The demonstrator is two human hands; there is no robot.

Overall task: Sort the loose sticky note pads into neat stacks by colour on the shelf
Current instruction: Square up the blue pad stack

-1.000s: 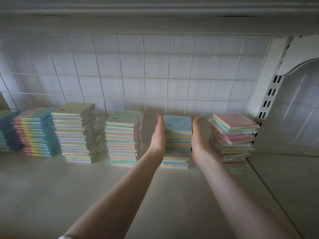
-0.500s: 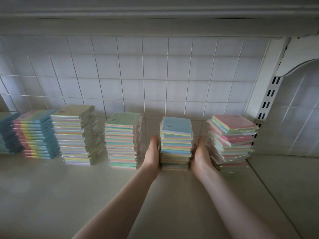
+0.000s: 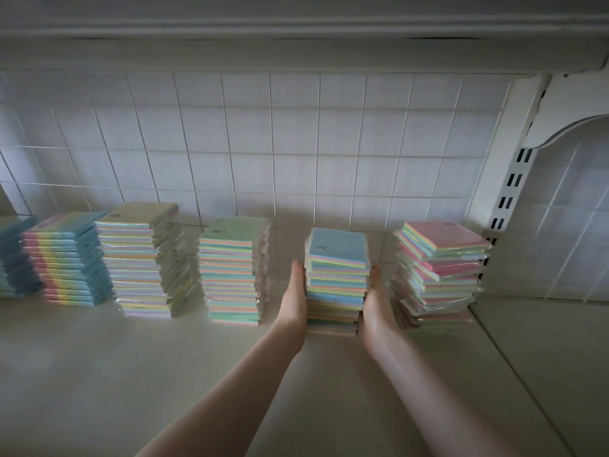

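A blue-topped stack of sticky note pads (image 3: 337,258) stands on the shelf (image 3: 131,374) a little right of centre. My left hand (image 3: 295,296) presses flat against its left side and my right hand (image 3: 375,303) presses flat against its right side, fingers straight and pointing away from me. To the right stands a crooked pink-topped stack (image 3: 440,268). To the left stand a green-topped stack (image 3: 232,268), a yellow-topped stack (image 3: 141,255), a rainbow-edged blue stack (image 3: 67,258) and part of another blue stack (image 3: 13,255) at the frame's edge.
A white tiled wall (image 3: 263,143) backs the shelf. A slotted white upright (image 3: 514,179) and bracket stand at the right, close to the pink-topped stack. Another shelf (image 3: 296,34) runs overhead.
Both hands slid down the sides of the blue-topped stack, from near its top to its lower half. The stack stays in place.
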